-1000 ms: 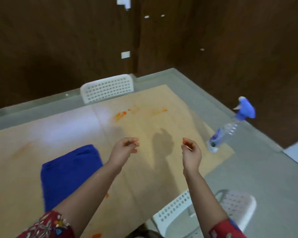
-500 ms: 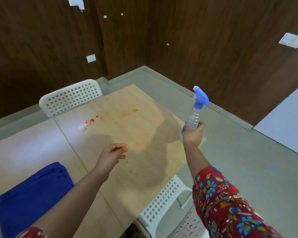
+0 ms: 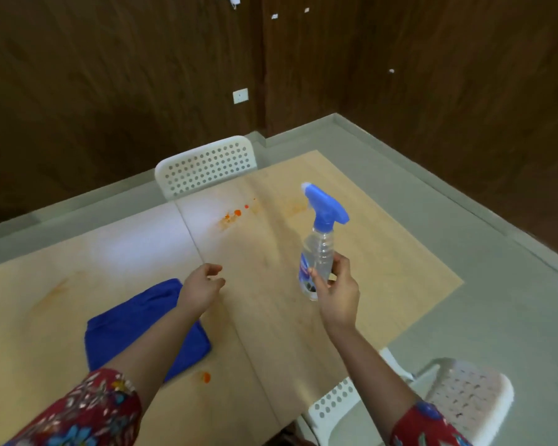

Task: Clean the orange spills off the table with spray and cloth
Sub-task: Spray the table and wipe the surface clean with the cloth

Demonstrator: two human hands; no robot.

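My right hand (image 3: 337,292) grips the lower body of a clear spray bottle (image 3: 319,249) with a blue trigger head, held upright above the wooden table (image 3: 384,262). Its nozzle points left toward the far orange spills (image 3: 234,215). Another faint orange smear (image 3: 298,207) lies further right, and one orange spot (image 3: 206,377) sits near the front. My left hand (image 3: 202,288) hovers over the table with loosely curled fingers, holding nothing. A folded blue cloth (image 3: 132,329) lies flat under my left forearm, partly hidden by it.
A white perforated chair (image 3: 207,165) stands at the table's far edge. A second white chair (image 3: 464,397) is at the near right corner. Grey floor and dark wood walls surround the table. A faint orange streak (image 3: 55,289) marks the left tabletop.
My right hand took the spray bottle from the table's right edge, lifted it and carried it left over the table. My left hand stayed raised and empty.
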